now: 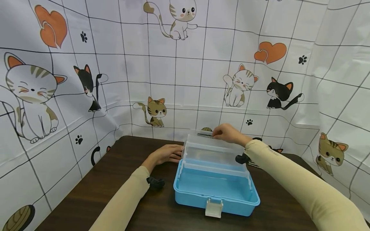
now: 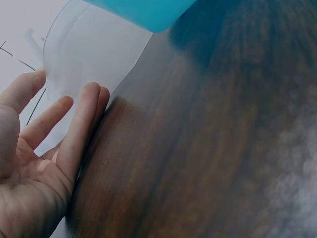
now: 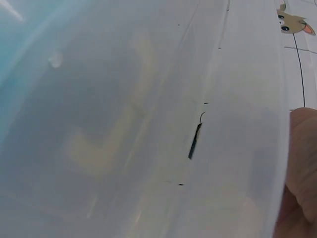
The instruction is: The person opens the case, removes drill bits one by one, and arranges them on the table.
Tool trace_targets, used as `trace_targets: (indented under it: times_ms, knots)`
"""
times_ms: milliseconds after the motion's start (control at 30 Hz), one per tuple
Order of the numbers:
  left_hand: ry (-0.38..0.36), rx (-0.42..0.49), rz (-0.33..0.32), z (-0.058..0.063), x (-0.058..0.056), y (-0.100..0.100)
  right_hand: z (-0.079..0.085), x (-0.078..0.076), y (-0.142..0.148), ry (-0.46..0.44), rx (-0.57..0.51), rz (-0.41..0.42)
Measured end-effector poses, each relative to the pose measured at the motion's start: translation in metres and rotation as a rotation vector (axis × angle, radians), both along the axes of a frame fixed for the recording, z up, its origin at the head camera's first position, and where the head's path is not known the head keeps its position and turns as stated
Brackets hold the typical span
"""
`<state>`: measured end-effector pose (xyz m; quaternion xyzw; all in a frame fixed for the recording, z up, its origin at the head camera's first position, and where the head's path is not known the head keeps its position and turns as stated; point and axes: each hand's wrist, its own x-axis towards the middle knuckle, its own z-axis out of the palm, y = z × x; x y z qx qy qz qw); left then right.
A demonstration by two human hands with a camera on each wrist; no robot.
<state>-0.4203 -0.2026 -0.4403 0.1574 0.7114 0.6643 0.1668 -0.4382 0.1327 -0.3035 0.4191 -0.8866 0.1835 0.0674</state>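
Observation:
A light-blue plastic box [image 1: 215, 205] stands on the dark table with its clear lid [image 1: 214, 152] tilted back. At its front hangs a white latch [image 1: 214, 208]. My left hand [image 1: 167, 154] is beside the lid's left edge, fingers spread; in the left wrist view its thumb tip meets the edge of the clear lid [image 2: 99, 49]. Along the lid's far part, my right hand [image 1: 229, 134] pinches with curled fingers, where a thin dark bar [image 1: 204, 135] sticks out to the left. Through the clear lid [image 3: 237, 148], the right wrist view shows a small dark strip [image 3: 195, 141].
A dark wooden table [image 1: 144, 205] carries the box. Behind the box's right side lie thin light-striped items [image 1: 254, 165], partly hidden by the right arm. A white cloth with cat prints [image 1: 185, 70] hangs around the back and sides.

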Motion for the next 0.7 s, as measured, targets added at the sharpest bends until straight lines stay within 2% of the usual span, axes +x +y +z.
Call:
trace_targets:
  times_ms: [333, 567, 700]
  knots:
    - [-0.012, 0.004, 0.007, 0.001, 0.0, 0.0, 0.005, -0.003, -0.012, -0.036, 0.066, 0.008]
    - [-0.013, 0.002, 0.003, 0.002, -0.001, 0.0, 0.003, -0.003, -0.016, -0.045, 0.041, 0.029]
    - [-0.016, 0.004, 0.005, 0.001, -0.001, 0.0, 0.004, -0.001, -0.019, -0.058, 0.037, 0.014]
